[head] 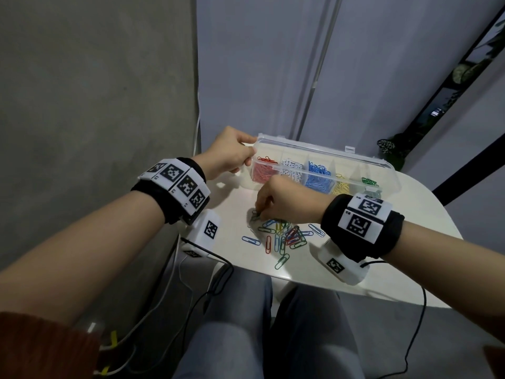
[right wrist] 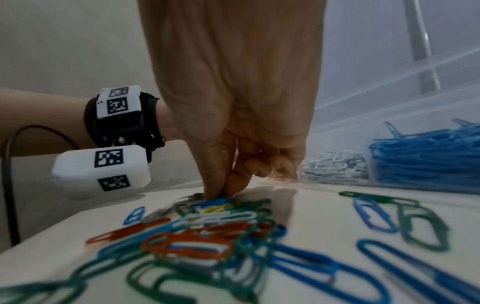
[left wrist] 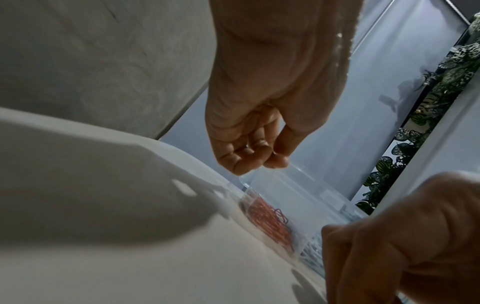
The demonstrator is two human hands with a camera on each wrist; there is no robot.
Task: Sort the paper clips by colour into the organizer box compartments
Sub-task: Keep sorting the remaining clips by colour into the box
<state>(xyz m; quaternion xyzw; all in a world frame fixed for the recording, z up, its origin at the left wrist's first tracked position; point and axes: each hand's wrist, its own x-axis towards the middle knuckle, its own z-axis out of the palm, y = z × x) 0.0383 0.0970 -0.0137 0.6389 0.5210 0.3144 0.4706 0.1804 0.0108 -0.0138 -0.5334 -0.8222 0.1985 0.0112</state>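
A clear organizer box (head: 322,151) stands open at the back of the white table, holding red (head: 263,170), white (head: 293,168), blue (head: 318,176), yellow (head: 343,187) and green (head: 369,181) paper clips, one colour per compartment. My left hand (head: 247,151) grips the box's left end; in the left wrist view its curled fingers (left wrist: 262,162) sit on the box corner (left wrist: 285,185). A mixed pile of clips (head: 284,236) lies in front of the box. My right hand (head: 258,214) reaches down at the pile's far left edge. Thumb and forefinger (right wrist: 221,194) pinch a clip there; its colour is unclear.
The table (head: 410,242) ends just before my knees and curves off at the right. Black and white cables (head: 218,269) hang off its left front. A concrete wall rises at the left, and leafy plants (head: 390,151) stand behind the box's right end.
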